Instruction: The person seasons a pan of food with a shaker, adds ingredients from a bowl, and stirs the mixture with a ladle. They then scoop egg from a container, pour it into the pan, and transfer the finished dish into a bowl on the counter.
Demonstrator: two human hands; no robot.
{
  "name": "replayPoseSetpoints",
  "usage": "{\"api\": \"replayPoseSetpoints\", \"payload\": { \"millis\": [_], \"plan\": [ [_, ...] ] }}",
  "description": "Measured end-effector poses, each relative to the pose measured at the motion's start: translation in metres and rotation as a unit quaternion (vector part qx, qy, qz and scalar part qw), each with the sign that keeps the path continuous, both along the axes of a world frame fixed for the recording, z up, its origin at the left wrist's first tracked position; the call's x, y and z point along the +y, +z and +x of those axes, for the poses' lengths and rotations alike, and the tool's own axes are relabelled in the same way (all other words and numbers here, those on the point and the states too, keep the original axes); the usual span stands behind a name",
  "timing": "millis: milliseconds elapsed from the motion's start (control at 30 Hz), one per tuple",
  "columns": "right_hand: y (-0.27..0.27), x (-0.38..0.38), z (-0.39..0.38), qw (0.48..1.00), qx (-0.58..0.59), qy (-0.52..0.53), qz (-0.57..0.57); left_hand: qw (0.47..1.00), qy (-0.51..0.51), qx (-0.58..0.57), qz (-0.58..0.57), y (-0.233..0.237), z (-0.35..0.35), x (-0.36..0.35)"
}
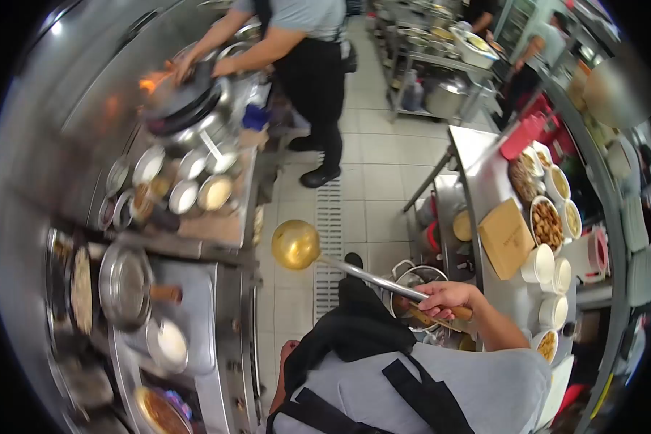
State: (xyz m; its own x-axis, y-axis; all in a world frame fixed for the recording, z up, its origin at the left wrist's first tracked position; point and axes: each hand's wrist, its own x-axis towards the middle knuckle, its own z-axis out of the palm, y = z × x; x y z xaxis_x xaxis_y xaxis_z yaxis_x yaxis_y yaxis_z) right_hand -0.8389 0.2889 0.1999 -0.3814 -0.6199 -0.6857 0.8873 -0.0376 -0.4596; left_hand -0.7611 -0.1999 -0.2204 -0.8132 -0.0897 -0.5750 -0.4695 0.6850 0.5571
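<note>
In the aisle between stove (195, 289) and table (484, 181), the right hand (448, 296) is clenched on the wooden handle; the ladle (295, 244) is held level over the floor, probably against spills. Left hand (288, 352) is mostly covered: state can't be told.

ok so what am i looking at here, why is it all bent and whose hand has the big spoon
One picture, from a wide-lens camera worn on a person's head, looking down, so the edges bend. No machine, just bare hands. That person's right hand grips the wooden handle of a ladle, held above the floor between two steel counters. The left counter carries pans and small bowls; the right counter carries tubs of food. A co-worker beyond tends a flaming wok.
</note>
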Motion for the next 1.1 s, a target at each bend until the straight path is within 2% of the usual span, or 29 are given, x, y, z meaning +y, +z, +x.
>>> {"api": "replayPoseSetpoints", "payload": {
  "millis": [33,100,167,233,367,500,533,567,600,633,700,733,767,833,867,933,967,1033,1100],
  "plan": [
    [-0.006,0.010,0.003,1.000,0.004,-0.022,-0.001,1.000,-0.019,0.000,-0.002,0.001,-0.028,0.009],
    [-0.024,0.025,-0.004,0.984,0.012,-0.176,-0.019,0.999,-0.050,0.011,-0.012,0.002,-0.087,0.030],
    [-0.030,0.041,-0.024,0.963,0.045,-0.260,-0.057,0.997,-0.067,0.023,-0.026,0.006,-0.144,0.051],
    [-0.046,0.060,-0.049,0.941,0.069,-0.326,-0.063,0.996,-0.072,0.036,-0.041,0.015,-0.200,0.068],
    [-0.027,0.096,-0.119,0.888,0.120,-0.435,-0.089,0.992,-0.103,0.053,-0.050,0.028,-0.299,0.119],
    [-0.022,0.143,-0.210,0.849,0.155,-0.498,-0.089,0.986,-0.104,-0.125,0.039,0.031,-0.360,0.135],
    [-0.019,0.160,-0.236,0.842,0.165,-0.507,-0.087,0.984,-0.120,-0.126,0.034,0.033,-0.376,0.139],
    [-0.016,0.175,-0.262,0.832,0.165,-0.522,-0.085,0.961,-0.275,-0.037,-0.015,0.034,-0.392,0.145],
    [-0.015,0.190,-0.288,0.820,0.174,-0.537,-0.089,0.904,-0.420,0.053,-0.058,0.035,-0.408,0.152],
    [-0.014,0.207,-0.310,0.810,0.183,-0.550,-0.092,0.898,-0.433,0.052,-0.058,0.033,-0.427,0.160],
    [-0.009,0.242,-0.354,0.792,0.187,-0.572,-0.108,0.807,-0.571,0.101,-0.106,0.027,-0.466,0.183],
    [-0.005,0.261,-0.380,0.780,0.194,-0.581,-0.130,0.890,-0.450,0.062,-0.041,0.019,-0.482,0.193],
    [-0.004,0.282,-0.403,0.779,0.195,-0.582,-0.129,0.910,-0.412,0.023,-0.037,0.015,-0.497,0.203],
    [0.000,0.322,-0.441,0.760,0.215,-0.584,-0.184,0.928,-0.368,-0.034,-0.033,0.011,-0.532,0.227],
    [0.009,0.348,-0.463,0.769,0.220,-0.573,-0.177,0.934,-0.354,-0.049,-0.022,0.008,-0.553,0.244],
    [0.018,0.385,-0.501,0.740,0.195,-0.598,-0.238,0.945,-0.318,-0.079,0.005,0.012,-0.586,0.278],
    [0.022,0.405,-0.523,0.747,0.191,-0.592,-0.236,0.954,-0.280,-0.104,0.032,0.008,-0.606,0.294],
    [0.033,0.451,-0.563,0.737,0.200,-0.604,-0.228,0.963,-0.151,-0.191,0.113,-0.001,-0.643,0.328],
    [0.045,0.496,-0.605,0.718,0.198,-0.641,-0.184,0.937,-0.007,-0.291,0.192,-0.006,-0.677,0.364]
  ]
}}
